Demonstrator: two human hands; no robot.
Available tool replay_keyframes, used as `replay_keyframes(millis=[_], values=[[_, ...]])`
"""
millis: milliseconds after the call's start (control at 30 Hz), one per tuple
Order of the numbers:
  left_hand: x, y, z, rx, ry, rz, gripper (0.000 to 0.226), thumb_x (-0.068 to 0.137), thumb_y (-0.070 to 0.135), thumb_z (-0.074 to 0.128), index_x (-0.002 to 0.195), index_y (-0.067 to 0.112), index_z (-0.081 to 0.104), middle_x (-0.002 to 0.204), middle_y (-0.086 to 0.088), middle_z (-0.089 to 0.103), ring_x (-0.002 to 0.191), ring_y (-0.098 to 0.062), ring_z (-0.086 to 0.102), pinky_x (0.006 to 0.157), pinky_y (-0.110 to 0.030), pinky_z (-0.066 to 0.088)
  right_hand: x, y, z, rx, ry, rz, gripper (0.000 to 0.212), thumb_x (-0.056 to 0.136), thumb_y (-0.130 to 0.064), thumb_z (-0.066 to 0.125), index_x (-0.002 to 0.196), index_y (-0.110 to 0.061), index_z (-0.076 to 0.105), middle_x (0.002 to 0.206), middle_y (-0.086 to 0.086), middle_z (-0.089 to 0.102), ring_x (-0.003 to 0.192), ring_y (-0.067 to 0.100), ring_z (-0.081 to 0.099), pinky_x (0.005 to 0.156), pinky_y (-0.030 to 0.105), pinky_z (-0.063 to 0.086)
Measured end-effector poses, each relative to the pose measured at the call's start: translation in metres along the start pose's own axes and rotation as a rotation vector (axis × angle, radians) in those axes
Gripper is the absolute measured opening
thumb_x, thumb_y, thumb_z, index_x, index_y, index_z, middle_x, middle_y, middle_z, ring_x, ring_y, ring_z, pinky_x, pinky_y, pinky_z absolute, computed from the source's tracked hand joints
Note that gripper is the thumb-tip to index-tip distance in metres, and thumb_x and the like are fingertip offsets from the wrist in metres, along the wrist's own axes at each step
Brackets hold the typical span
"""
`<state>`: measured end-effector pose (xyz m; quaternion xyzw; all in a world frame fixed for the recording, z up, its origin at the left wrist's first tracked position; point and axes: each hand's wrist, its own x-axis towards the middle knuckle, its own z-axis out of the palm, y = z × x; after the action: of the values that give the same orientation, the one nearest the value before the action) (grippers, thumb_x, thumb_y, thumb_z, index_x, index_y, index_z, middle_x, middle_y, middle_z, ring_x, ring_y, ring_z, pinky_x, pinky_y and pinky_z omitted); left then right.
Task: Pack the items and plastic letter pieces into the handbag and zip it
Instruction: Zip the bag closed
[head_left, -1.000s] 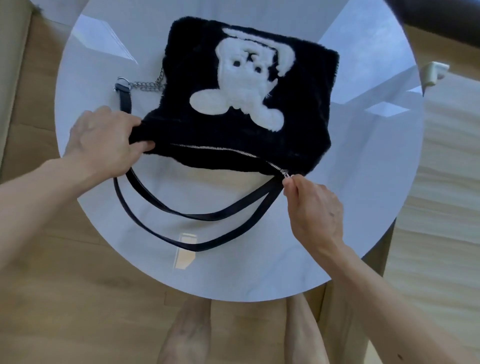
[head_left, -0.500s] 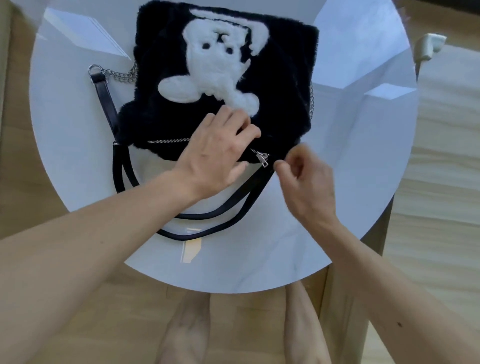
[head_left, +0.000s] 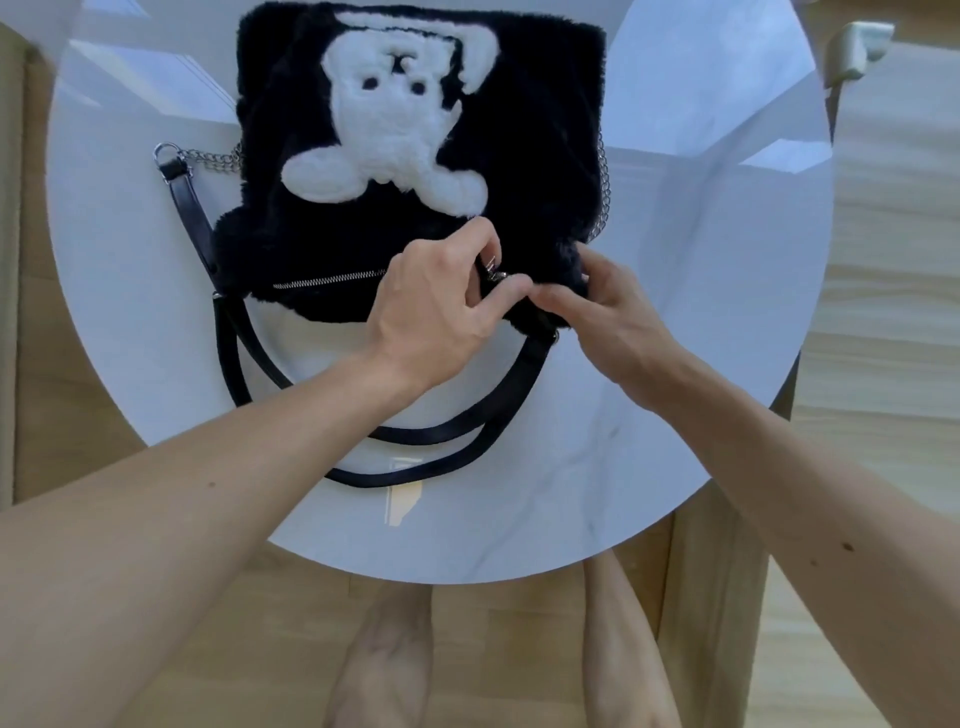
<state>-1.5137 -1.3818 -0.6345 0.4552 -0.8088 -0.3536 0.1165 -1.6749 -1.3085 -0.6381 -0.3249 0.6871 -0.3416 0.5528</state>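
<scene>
Whereas half a second ago it lay flat on the fur, the left hand (head_left: 431, 312) now pinches the zipper pull (head_left: 492, 271), and the right hand (head_left: 615, 322) grips the near right corner of the handbag (head_left: 530, 156), black plush with a white bear, flat on the white table (head_left: 701, 260).

Back of the left hand (head_left: 436, 312) up, wrist straight; index arched over, thumb reaching under, pinching the zipper pull (head_left: 492, 271) between them, other fingers curled behind the pinch. The right hand (head_left: 615, 319) sits just right of that pinch, fingers curled, gripping the furry end of the handbag (head_left: 540, 156) (its index tip meets the left thumb tip). Bare left forearm (head_left: 234, 467) and right forearm (head_left: 779, 467) converge on the grip from either side.
</scene>
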Motion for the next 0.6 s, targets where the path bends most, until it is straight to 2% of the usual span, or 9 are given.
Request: replay_keyframes(millis=[33,100,200,267,367,467,600], values=[[0.001,0.002,0.002,-0.07,0.018,-0.036,0.028,0.086,0.041,0.067,0.084,0.015,0.059,0.056,0.006,0.056,0.05,-0.013,0.054,0.053,-0.031,0.048,-0.002,-0.001,-0.001,0.008,0.0,-0.007,0.022,0.09,-0.016,0.06,0.104,0.001,0.06,0.088,0.024,0.059,0.082,0.038,0.059,0.08,0.051,0.051],[-0.001,0.003,0.005,-0.201,0.024,-0.101,0.017,0.088,0.028,0.069,0.081,0.013,0.064,0.061,0.003,0.061,0.054,-0.011,0.056,0.054,-0.025,0.048,-0.004,-0.002,-0.003,0.03,0.011,-0.005,0.017,0.091,-0.01,0.056,0.102,0.002,0.06,0.084,0.013,0.06,0.078,0.024,0.06,0.076,0.04,0.052],[-0.006,0.0,0.004,-0.304,0.023,-0.214,0.005,0.088,0.019,0.069,0.083,0.016,0.07,0.071,0.004,0.07,0.064,-0.008,0.065,0.058,-0.016,0.05,-0.002,-0.001,-0.003,0.013,0.018,0.052,0.015,0.09,-0.011,0.052,0.098,-0.002,0.061,0.081,0.005,0.06,0.075,0.02,0.059,0.073,0.042,0.051],[-0.009,-0.002,0.004,-0.302,0.045,-0.283,0.004,0.086,0.017,0.071,0.083,0.017,0.071,0.074,0.005,0.072,0.069,-0.008,0.068,0.063,-0.017,0.054,0.001,0.0,0.0,-0.033,0.049,0.088,0.017,0.088,-0.014,0.051,0.095,-0.001,0.059,0.077,0.008,0.055,0.07,0.023,0.054,0.069,0.043,0.047],[-0.01,-0.001,0.007,-0.29,0.073,-0.403,0.005,0.086,0.017,0.072,0.081,0.018,0.071,0.075,0.003,0.073,0.072,-0.012,0.071,0.069,-0.025,0.058,0.003,0.003,0.006,-0.082,0.114,0.102,0.018,0.086,-0.012,0.049,0.092,0.004,0.052,0.071,0.008,0.049,0.063,0.02,0.047,0.058,0.036,0.041],[-0.011,-0.002,0.009,-0.291,0.105,-0.507,0.008,0.086,0.018,0.071,0.078,0.02,0.071,0.072,0.004,0.073,0.069,-0.012,0.071,0.065,-0.025,0.058,0.004,0.005,0.008,-0.137,0.177,0.098,0.016,0.086,-0.011,0.047,0.089,0.005,0.049,0.069,0.007,0.049,0.061,0.017,0.045,0.049,0.026,0.035],[-0.016,-0.005,0.006,-0.255,0.124,-0.556,0.012,0.088,0.02,0.069,0.077,0.022,0.07,0.067,0.007,0.072,0.062,-0.007,0.069,0.06,-0.02,0.054,0.004,0.007,0.01,-0.176,0.22,0.111,0.015,0.086,-0.012,0.048,0.088,0.002,0.049,0.071,0.005,0.05,0.062,0.015,0.045,0.051,0.027,0.035]])
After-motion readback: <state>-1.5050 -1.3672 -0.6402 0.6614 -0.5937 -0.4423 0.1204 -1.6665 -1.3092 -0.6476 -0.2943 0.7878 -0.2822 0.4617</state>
